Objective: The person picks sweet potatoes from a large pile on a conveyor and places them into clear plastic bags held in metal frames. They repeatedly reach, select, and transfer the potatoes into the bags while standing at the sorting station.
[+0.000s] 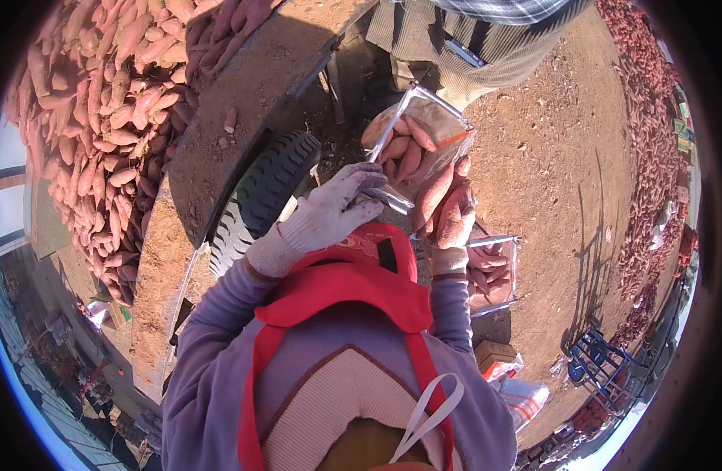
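My left hand [331, 206], in a soiled white knit glove, is at the near left corner of a metal frame [390, 199]. One bar of the frame passes between its thumb and fingers. A clear plastic bag [437, 115] hangs open in this frame, with several sweet potatoes [409, 159] inside. Just right of the bag, my right hand [450, 259] holds a few large reddish sweet potatoes [434, 197]. They cover most of that hand, leaving mainly the glove's cuff in sight.
A second framed bag [502, 277] of sweet potatoes stands by my right forearm. On the left, a heap of sweet potatoes [119, 118] lies on a soil-covered platform [219, 123] above a tyre [278, 182]. A person in corduroy trousers [496, 73] is opposite. Blue hand truck [602, 362] stands at lower right.
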Available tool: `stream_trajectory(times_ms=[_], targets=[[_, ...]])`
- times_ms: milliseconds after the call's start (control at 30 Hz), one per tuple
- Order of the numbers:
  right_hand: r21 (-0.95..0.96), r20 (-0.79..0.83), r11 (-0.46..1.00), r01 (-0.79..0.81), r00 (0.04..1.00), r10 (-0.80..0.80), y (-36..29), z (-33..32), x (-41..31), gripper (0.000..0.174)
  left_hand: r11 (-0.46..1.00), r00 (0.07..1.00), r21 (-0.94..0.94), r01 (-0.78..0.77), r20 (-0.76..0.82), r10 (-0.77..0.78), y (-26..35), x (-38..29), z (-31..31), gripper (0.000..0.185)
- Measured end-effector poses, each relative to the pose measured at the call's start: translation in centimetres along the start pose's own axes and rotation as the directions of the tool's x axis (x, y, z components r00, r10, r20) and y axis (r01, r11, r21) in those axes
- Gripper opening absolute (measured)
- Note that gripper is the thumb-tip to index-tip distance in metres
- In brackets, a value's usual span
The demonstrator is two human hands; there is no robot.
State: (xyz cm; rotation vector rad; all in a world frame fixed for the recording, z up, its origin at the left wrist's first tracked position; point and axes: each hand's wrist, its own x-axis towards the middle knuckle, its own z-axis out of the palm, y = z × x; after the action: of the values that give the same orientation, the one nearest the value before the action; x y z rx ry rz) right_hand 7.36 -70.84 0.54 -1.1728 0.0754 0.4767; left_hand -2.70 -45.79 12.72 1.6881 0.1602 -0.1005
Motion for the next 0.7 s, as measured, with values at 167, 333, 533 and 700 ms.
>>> stream_trajectory(times_ms=[167,333,533,700], targets=[[0.49,-0.254,0.844,-0.22,0.89,0.379,2.4,-8.8,3.9,0.057,0.816,0.8,-0.199,0.542,-0.173,-0.574,-0.9,-4.1,-4.0,0.035],[0.016,-0.166,0.916,-0.4,0.903,0.397,5.5,-7.4,10.9,0.084,0.82,0.784,-0.186,0.542,-0.239,-0.573,-0.8,-6.7,-5.1,0.036],[-0.187,-0.205,0.813,-0.552,0.831,0.517,5.5,0.9,12.6,0.066,0.867,0.853,0.089,0.49,-0.253,-0.456,3.3,-9.6,-10.1,0.037],[-0.108,0.007,0.873,-0.476,0.877,0.48,1.1,6.8,13.0,0.038,0.971,0.713,-0.016,0.24,-0.676,-0.187,0.6,-11.5,-24.9,0.027]])
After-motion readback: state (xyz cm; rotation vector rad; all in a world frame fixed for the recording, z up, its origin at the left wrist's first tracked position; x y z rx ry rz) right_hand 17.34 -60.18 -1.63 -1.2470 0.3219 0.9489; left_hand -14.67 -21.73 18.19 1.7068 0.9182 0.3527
